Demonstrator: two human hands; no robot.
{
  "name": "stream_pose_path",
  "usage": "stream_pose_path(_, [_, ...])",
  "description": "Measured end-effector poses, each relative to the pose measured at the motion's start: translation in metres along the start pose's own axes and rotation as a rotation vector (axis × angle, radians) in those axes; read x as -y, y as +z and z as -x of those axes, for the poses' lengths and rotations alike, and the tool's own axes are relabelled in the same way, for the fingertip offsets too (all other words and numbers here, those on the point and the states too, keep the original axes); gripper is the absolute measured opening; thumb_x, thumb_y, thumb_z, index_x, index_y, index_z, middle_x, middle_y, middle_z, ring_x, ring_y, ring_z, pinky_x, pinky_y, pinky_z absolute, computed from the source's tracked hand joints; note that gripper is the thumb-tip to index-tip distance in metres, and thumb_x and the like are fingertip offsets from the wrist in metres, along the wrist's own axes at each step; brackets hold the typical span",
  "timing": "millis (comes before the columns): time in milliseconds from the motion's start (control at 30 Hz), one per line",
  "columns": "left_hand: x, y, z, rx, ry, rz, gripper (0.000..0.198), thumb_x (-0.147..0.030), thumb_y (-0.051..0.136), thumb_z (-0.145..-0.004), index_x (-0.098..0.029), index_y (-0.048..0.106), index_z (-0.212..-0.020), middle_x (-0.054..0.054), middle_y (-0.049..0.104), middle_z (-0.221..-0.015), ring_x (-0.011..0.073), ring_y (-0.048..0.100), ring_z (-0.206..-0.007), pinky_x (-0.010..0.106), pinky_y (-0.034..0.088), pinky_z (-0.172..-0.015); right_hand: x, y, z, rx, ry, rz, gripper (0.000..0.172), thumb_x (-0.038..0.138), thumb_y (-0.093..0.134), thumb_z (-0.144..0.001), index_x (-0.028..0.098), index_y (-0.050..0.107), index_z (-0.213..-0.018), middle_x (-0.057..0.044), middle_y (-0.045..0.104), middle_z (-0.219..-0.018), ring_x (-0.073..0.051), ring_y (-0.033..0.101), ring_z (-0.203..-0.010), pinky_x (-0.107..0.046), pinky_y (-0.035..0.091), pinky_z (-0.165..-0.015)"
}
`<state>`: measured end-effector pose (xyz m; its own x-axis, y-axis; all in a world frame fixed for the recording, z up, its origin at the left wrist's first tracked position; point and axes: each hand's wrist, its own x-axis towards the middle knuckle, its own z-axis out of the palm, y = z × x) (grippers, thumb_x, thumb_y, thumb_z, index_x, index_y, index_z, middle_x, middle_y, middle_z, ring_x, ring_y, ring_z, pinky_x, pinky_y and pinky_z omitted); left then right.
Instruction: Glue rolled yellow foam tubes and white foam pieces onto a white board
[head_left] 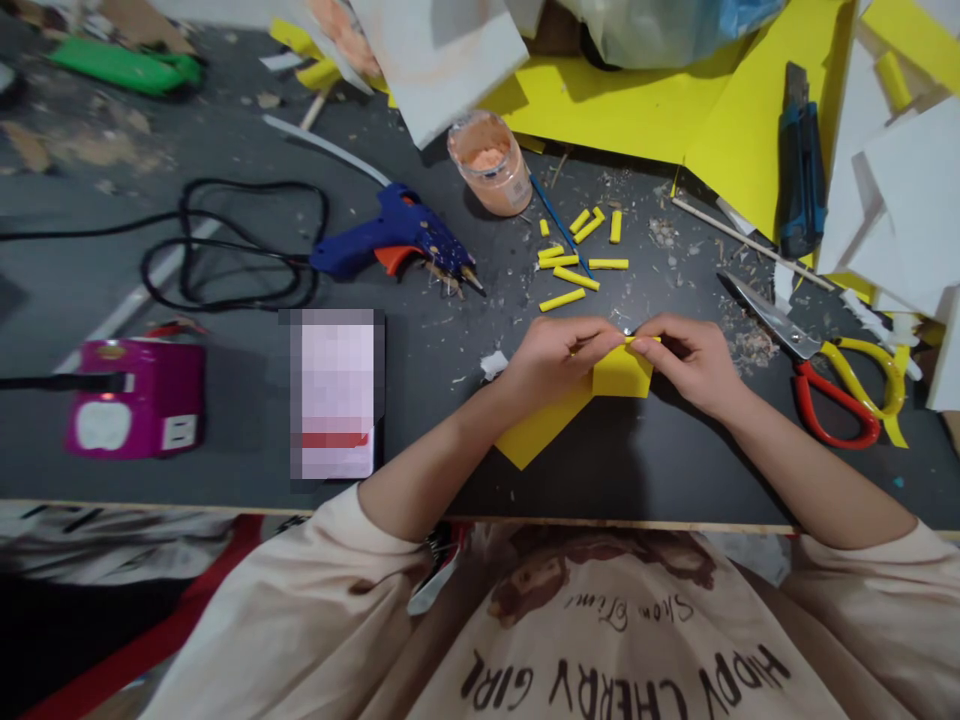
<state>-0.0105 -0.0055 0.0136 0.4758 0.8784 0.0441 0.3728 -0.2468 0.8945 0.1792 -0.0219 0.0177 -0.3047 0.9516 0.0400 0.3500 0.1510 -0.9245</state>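
Note:
Between my two hands is a small piece of yellow paper [622, 374], its far edge pinched by the fingertips of both. My left hand [556, 350] grips the left end of that edge, and my right hand [691, 360] grips the right end. The edge looks turned over, though the fingers partly hide it. Under my left wrist lies another yellow sheet [529, 440], flat on the table. Just beyond the hands, several short yellow paper rolls [562, 300] are scattered beside a thin blue stick [555, 215].
Scissors [810, 350] with red and yellow handles lie right, below a utility knife [801, 170]. A blue glue gun [405, 235], a jar of peach-coloured material [491, 165] and a phone [337, 395] are left of the hands. A purple box [139, 400] sits farther left.

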Motion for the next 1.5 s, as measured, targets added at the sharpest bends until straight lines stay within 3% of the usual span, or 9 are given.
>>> stream_pose_path(333, [0.0017,0.0028,0.0008,-0.057,-0.005,0.009,0.022,-0.035,0.055,-0.087,-0.018,0.069,-0.082,-0.001,0.071,-0.078,0.0102,0.06,-0.068,0.019,0.045,-0.066,-0.0067,0.0017,0.0003,-0.019,0.053,-0.03,0.036,0.056,0.063,-0.082,0.02,0.063,-0.078,0.003,0.053,-0.061,-0.009,0.042,-0.054,-0.024,0.033,-0.053])
stream_pose_path(600, [0.0032,0.0045,0.0019,-0.084,0.073,0.012,0.018,-0.031,0.057,-0.087,-0.018,0.068,-0.081,0.0,0.072,-0.079,0.0097,0.061,-0.069,0.019,0.045,-0.067,-0.0035,0.0015,-0.0005,0.001,0.079,-0.053,0.04,0.058,0.061,-0.082,0.019,0.063,-0.075,0.004,0.053,-0.059,-0.008,0.041,-0.051,-0.024,0.032,-0.051])
stream_pose_path(867, [-0.0005,0.0016,-0.0005,-0.016,-0.067,0.019,0.034,-0.042,0.048,-0.09,-0.017,0.068,-0.078,-0.002,0.065,-0.068,0.0089,0.054,-0.06,0.019,0.04,-0.058,-0.002,0.0005,-0.0004,-0.031,0.073,-0.073,0.041,0.059,0.061,-0.082,0.019,0.062,-0.073,0.003,0.056,-0.062,-0.009,0.046,-0.052,-0.024,0.034,-0.05])
stream_pose_path(1267, [0.0022,0.0044,-0.0001,-0.069,-0.064,0.158,0.019,-0.032,0.058,-0.084,-0.016,0.07,-0.086,0.001,0.073,-0.083,0.0108,0.064,-0.073,0.018,0.046,-0.064,-0.0082,0.0024,0.0001,-0.076,0.022,-0.091,0.031,0.051,0.066,-0.081,0.02,0.064,-0.081,0.002,0.059,-0.069,-0.009,0.046,-0.057,-0.024,0.037,-0.055])
stream_pose_path(1500, [0.0011,0.0062,-0.0005,-0.092,-0.065,0.149,0.018,-0.031,0.058,-0.084,-0.017,0.069,-0.085,0.001,0.072,-0.085,0.0111,0.063,-0.075,0.02,0.047,-0.068,-0.0033,0.0008,-0.0011,-0.028,0.102,-0.079,0.041,0.059,0.061,-0.082,0.018,0.062,-0.073,0.003,0.053,-0.059,-0.008,0.044,-0.051,-0.025,0.032,-0.051])
